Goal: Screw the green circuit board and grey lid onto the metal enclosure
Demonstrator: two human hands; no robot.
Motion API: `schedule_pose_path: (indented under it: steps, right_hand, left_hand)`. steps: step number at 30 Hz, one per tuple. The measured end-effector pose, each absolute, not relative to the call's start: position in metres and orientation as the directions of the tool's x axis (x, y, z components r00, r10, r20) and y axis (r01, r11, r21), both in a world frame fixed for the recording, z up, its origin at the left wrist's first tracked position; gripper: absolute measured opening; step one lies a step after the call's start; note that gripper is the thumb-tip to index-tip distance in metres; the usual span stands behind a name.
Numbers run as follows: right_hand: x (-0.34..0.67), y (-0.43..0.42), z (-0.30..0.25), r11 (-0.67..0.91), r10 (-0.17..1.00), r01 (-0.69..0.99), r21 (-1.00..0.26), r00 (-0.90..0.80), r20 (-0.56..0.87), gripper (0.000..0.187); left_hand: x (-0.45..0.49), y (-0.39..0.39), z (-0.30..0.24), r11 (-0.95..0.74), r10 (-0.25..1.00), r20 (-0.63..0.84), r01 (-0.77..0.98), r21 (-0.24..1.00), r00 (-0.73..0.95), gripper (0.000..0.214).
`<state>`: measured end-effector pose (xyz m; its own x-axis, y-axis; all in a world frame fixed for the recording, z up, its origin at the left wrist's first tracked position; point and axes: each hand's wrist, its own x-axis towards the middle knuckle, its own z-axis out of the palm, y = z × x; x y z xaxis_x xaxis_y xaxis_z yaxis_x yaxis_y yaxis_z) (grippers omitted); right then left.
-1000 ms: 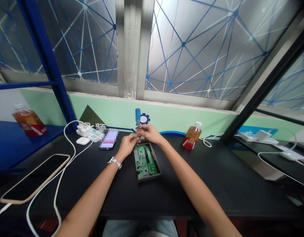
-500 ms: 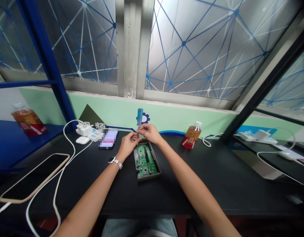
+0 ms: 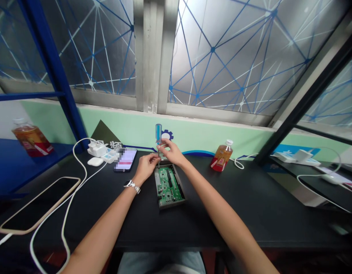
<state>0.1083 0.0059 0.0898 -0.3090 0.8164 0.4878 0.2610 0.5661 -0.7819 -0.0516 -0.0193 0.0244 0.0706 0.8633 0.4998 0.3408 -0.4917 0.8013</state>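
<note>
A screwdriver (image 3: 158,133) with a clear blue handle stands nearly upright over the far left corner of a shallow metal case (image 3: 180,173). My right hand (image 3: 170,151) has thumb and fingers closed on it just below the handle. Lower down, my left hand (image 3: 146,166) pinches around the shaft, with a watch on its wrist. The shaft runs down to the case's far left corner; whether its tip sits on a screw is too small to tell. Inside the case lies a green circuit board (image 3: 168,186), open to view from above.
On the black table (image 3: 221,213) lie a phone in a beige case (image 3: 41,203), white cables, a power strip with chargers (image 3: 100,150) and a second phone (image 3: 126,159). A drink bottle (image 3: 221,156) stands at the right; another bottle (image 3: 31,139) is on a blue shelf.
The screwdriver has shifted slightly left and become more upright. My right-hand fingers have opened a little around it, and more of the shaft shows below my left fingers.
</note>
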Motion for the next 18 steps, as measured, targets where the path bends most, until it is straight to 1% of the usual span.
schedule_pose_path:
  steps: [3, 6, 12, 16, 18]
  right_hand:
    - [0.1091, 0.0077, 0.0954, 0.536, 0.805, 0.156, -0.83, -0.391, 0.446, 0.034]
    - [0.1097, 0.0105, 0.0968, 0.528, 0.803, 0.094, -0.844, -0.38, 0.46, 0.035]
    - [0.1077, 0.0129, 0.0938, 0.569, 0.804, 0.129, -0.812, -0.294, 0.517, 0.035]
    - [0.1062, 0.0118, 0.0927, 0.572, 0.812, 0.143, -0.808, -0.239, 0.532, 0.036]
    - [0.1065, 0.0112, 0.093, 0.577, 0.806, 0.14, -0.804, -0.253, 0.535, 0.035]
  left_hand:
    - [-0.0515, -0.0194, 0.0243, -0.495, 0.861, 0.501, 0.371, 0.786, 0.087, 0.027]
    - [-0.0515, -0.0195, 0.0244, -0.51, 0.856, 0.5, 0.373, 0.775, 0.13, 0.028]
    - [-0.0519, -0.0198, 0.0253, -0.513, 0.858, 0.485, 0.299, 0.805, 0.17, 0.028]
    - [-0.0522, -0.0203, 0.0256, -0.514, 0.857, 0.486, 0.324, 0.794, 0.171, 0.027]
    - [-0.0523, -0.0208, 0.0257, -0.518, 0.855, 0.49, 0.335, 0.787, 0.171, 0.027]
